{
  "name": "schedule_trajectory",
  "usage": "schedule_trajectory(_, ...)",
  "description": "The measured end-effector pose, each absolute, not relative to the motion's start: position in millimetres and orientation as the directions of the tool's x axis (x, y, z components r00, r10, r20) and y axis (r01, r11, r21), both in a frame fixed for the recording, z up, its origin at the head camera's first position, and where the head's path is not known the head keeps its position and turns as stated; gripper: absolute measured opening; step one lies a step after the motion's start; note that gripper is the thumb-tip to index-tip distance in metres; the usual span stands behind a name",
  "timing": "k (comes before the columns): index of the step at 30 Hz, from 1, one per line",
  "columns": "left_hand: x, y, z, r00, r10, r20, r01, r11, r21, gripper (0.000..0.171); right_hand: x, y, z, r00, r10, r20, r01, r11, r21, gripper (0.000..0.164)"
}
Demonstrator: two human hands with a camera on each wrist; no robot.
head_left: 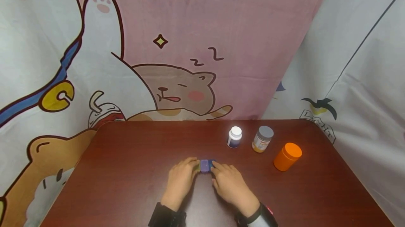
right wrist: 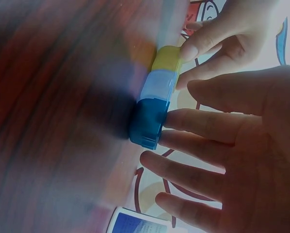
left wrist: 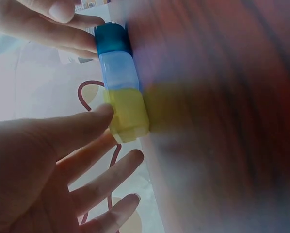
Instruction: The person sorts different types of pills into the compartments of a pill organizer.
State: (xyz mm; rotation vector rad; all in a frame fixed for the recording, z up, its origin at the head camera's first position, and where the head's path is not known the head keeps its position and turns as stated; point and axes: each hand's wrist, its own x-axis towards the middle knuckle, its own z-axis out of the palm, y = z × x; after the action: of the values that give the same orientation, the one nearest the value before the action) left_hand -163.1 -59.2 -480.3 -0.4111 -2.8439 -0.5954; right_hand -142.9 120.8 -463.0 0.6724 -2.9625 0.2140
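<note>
A small pill box with yellow, purple and blue sections in a row lies on the table in front of me. My left hand pinches its yellow end between thumb and index finger, while the other fingers spread loosely. At the blue end, my right hand rests its index and middle fingertips against the box. The right thumb stands off to the side, and the fingers are nearly straight. All the lids that show look closed.
Beyond my right hand stand a white bottle, a grey-capped jar and an orange bottle. The dark red wooden table ends at a patterned cloth hanging behind it.
</note>
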Motion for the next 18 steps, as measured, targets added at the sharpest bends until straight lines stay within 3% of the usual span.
schedule_trajectory(9,-160.9,-57.6,-478.3,-0.94,0.227,0.255,0.306,0.891,0.335,0.027,-143.8,119.7,-466.5,-0.883,-0.433,0.182,-0.449,0.892,-0.057,0.036)
schedule_trajectory(18,-162.8,-57.0,-480.4,-0.94,0.212,0.269,0.298,0.893,0.337,0.027,-149.6,117.3,-468.1,-0.886,-0.413,0.211,-0.438,0.895,-0.087,0.03)
